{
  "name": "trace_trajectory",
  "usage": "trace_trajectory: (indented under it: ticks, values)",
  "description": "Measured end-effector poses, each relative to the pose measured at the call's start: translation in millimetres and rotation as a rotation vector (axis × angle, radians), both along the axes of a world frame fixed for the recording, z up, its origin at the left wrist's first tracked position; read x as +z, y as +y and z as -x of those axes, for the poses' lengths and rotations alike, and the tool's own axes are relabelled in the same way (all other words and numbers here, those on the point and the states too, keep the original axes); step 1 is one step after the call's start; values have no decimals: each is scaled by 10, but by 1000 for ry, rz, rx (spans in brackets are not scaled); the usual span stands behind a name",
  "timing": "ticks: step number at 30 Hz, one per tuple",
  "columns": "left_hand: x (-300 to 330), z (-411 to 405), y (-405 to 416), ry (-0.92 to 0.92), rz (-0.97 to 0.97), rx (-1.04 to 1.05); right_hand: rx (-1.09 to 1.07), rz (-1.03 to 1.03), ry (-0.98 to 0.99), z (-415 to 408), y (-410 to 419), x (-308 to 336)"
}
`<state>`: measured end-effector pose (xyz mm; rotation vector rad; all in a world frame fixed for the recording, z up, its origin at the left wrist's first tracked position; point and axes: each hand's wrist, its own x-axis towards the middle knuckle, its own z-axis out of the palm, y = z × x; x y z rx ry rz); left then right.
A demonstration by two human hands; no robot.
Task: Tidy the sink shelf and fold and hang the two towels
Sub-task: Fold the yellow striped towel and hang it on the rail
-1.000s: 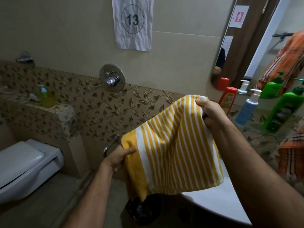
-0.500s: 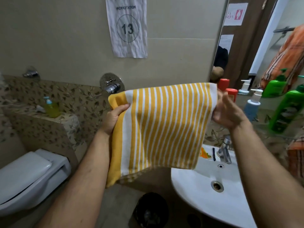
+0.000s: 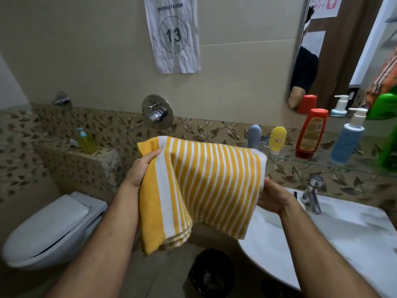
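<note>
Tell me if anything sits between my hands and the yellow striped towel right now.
Nothing visible does. The left hand grips the yellow striped towel at its upper left edge, and the right hand touches its right edge, fingers hidden behind the cloth. The towel hangs free, in front of the sink.

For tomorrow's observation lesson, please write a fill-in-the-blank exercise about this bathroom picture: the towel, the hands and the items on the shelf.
1. Both hands hold a towel striped white and ____.
2. The paper sign on the wall shows the number ____.
3. On the glass shelf, the bottle between the small yellow tube and the blue pump bottle is ____.
4. The left hand grips the towel's upper ____ corner.

Missing words: yellow; 13; red; left
</note>
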<state>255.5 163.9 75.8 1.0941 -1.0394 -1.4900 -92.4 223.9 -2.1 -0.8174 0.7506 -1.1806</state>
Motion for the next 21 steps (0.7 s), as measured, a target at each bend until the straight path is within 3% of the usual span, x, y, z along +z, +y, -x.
trace_trajectory:
  ticks: [4,10,15,21]
  values:
    - [-45,-62,4,-32,-73,-15,-76,-103,181,-261,29,-123]
    - [-212,-437,114,189,8,-33,-283,-131,124,-270,-69,351]
    - [-881,-377,232,58,-350,-122,-342,-271,255,-431,-194,418]
    - [-961,-393,235,58,-220,-16,-321,-385,326,-356,-160,404]
